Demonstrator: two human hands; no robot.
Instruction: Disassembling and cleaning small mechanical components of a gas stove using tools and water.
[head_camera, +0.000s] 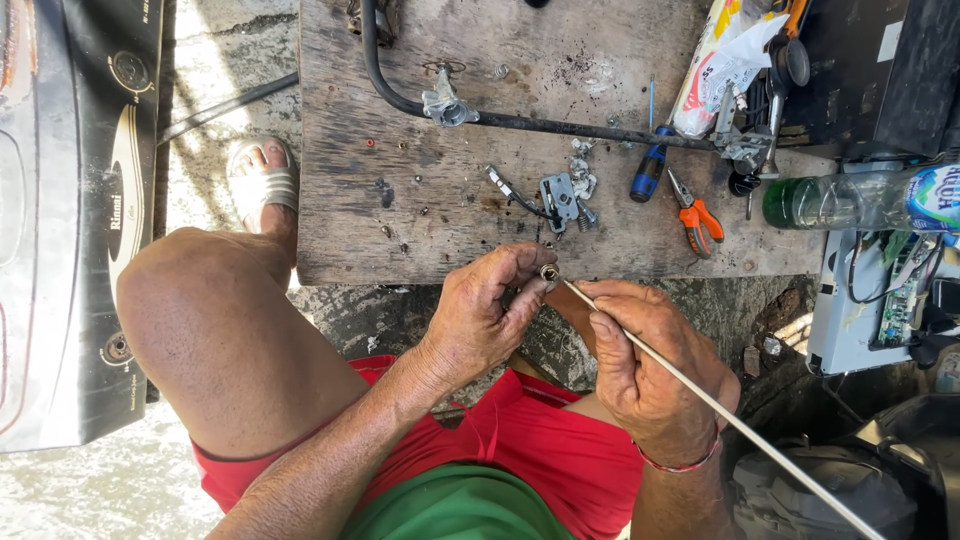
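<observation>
My left hand (482, 315) pinches a small brass fitting (549, 271) between thumb and fingers, just below the near edge of a worn wooden board (400, 150). In my right hand (650, 365) I grip a thin metal tube (720, 412) whose end meets the fitting; the tube runs down to the lower right. Both hands hover over my lap, above red shorts (520, 440).
On the board lie a black hose (560, 125) with a metal valve (445, 105), small metal parts (560, 195), a blue-handled screwdriver (650, 170) and orange-handled pliers (695, 215). A green plastic bottle (850, 200) lies right. A black gas stove (70, 200) stands left.
</observation>
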